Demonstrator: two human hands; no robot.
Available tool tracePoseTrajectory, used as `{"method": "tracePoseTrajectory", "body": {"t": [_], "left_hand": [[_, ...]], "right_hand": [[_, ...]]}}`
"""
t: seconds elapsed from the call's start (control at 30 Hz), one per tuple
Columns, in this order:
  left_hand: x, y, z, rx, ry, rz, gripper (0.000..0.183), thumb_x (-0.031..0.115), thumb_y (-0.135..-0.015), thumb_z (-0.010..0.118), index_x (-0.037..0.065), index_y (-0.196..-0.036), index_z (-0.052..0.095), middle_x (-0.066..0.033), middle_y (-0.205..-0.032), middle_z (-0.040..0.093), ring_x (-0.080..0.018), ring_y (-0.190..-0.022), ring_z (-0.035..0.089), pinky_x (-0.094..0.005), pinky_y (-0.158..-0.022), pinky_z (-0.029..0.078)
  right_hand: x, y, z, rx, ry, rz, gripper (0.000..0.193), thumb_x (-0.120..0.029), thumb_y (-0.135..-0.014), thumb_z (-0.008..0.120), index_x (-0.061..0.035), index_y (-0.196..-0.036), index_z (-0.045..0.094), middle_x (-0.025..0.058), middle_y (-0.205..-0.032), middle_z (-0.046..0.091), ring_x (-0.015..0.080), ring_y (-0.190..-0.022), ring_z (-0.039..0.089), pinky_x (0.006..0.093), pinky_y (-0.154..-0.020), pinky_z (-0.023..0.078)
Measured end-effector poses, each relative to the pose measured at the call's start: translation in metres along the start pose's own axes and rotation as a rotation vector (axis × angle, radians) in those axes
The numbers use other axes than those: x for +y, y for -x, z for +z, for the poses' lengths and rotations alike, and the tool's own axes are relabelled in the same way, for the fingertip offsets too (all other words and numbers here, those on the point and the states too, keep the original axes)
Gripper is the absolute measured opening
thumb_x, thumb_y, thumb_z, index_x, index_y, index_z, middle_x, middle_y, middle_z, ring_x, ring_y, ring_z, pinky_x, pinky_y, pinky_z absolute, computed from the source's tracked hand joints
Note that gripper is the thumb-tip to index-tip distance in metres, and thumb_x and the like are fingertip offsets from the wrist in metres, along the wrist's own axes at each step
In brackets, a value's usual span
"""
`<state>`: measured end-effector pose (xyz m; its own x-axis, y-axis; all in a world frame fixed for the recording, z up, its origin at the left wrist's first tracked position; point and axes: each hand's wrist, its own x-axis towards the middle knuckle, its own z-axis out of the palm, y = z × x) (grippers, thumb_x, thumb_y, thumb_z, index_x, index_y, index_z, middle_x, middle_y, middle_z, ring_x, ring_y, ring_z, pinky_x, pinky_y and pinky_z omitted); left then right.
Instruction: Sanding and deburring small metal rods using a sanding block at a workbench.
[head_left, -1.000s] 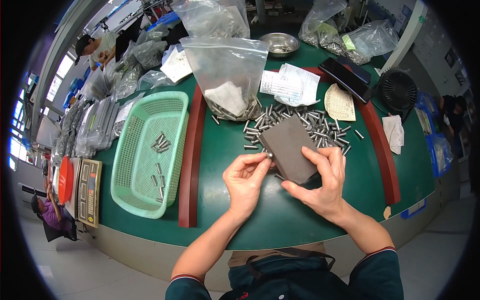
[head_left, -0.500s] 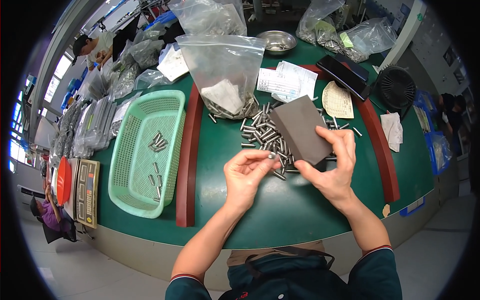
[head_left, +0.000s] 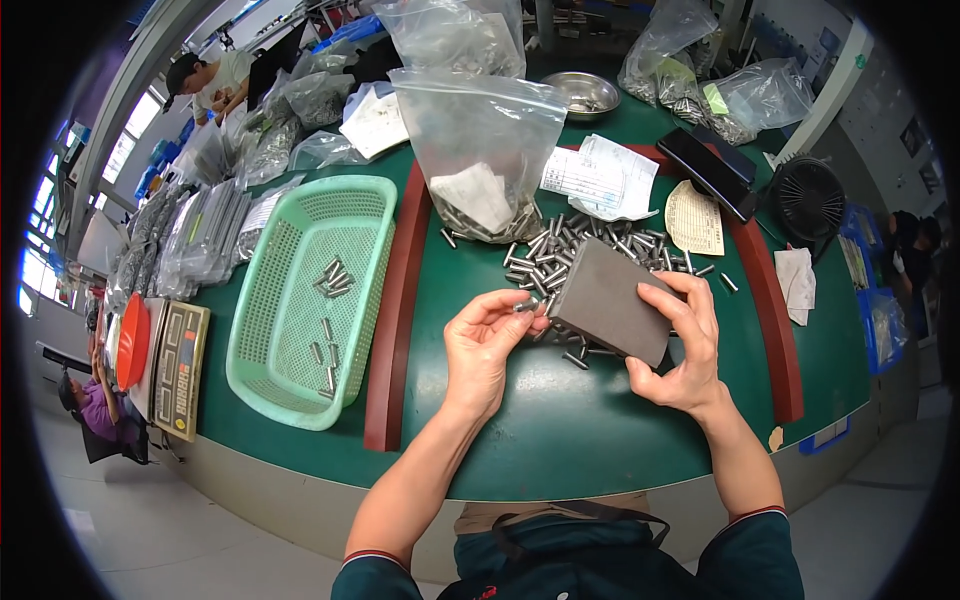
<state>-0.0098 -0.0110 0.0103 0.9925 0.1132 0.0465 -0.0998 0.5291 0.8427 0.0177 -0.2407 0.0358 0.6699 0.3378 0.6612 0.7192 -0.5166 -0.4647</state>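
Between the thumb and fingers of my left hand (head_left: 478, 350) is a small metal pin (head_left: 522, 306), close against the left end of a grey-brown block (head_left: 618, 308). My right hand (head_left: 690, 345) grips that flat, rectangular block from its right side, thumb at the lower corner and fingers over the far edge. Behind and partly under the block lies a heap of shiny metal pins (head_left: 538, 262), some hidden by it. To the left, a pale green mesh basket (head_left: 245, 375) holds a few loose pins (head_left: 334, 280).
Dark red bars (head_left: 390, 370) frame the green tabletop (head_left: 470, 460). Beyond the heap stand a clear bag of pins (head_left: 485, 130), papers (head_left: 605, 178) and a steel bowl (head_left: 583, 92). A phone (head_left: 705, 170) and black fan (head_left: 806, 198) sit right; a scale (head_left: 180, 370) stands left.
The block has been tilted flatter and lowered slightly in my right hand. My left hand has brought the pin nearer the block's left end. The whole view has shifted a little.
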Motion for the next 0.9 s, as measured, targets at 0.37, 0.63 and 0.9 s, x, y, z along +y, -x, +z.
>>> {"method": "tracePoseTrajectory", "body": {"t": [0.37, 0.63, 0.9], "left_hand": [[-0.0030, 0.0003, -0.0015, -0.011, -0.095, 0.051, 0.018, -0.004, -0.088, 0.064, -0.003, -0.105, 0.064, -0.0129, -0.096, 0.069, -0.0158, -0.084, 0.068, -0.0274, -0.079, 0.055], [-0.0026, 0.0006, -0.0001, -0.007, -0.093, 0.029, 0.017, -0.005, -0.087, 0.063, -0.004, -0.104, 0.064, -0.0091, -0.093, 0.068, -0.0137, -0.082, 0.067, -0.0263, -0.077, 0.055], [-0.0006, 0.0012, 0.0012, -0.019, -0.102, 0.034, 0.017, -0.006, -0.087, 0.063, -0.004, -0.104, 0.064, -0.0086, -0.093, 0.068, -0.0136, -0.083, 0.067, -0.0266, -0.077, 0.055]], "right_hand": [[-0.0002, -0.0007, 0.0011, -0.077, -0.097, -0.089, 0.065, -0.019, -0.049, 0.070, -0.0070, -0.112, 0.066, 0.0177, -0.116, 0.055, 0.0319, -0.095, 0.054, 0.0399, -0.082, 0.042], [0.0006, -0.0015, 0.0012, -0.107, -0.091, -0.108, 0.065, -0.021, -0.049, 0.070, -0.0082, -0.113, 0.067, 0.0186, -0.115, 0.055, 0.0325, -0.096, 0.055, 0.0404, -0.082, 0.042], [-0.0004, -0.0018, 0.0000, -0.142, -0.074, -0.111, 0.064, -0.022, -0.049, 0.070, -0.0087, -0.112, 0.067, 0.0190, -0.114, 0.056, 0.0328, -0.096, 0.055, 0.0413, -0.083, 0.042]]}}
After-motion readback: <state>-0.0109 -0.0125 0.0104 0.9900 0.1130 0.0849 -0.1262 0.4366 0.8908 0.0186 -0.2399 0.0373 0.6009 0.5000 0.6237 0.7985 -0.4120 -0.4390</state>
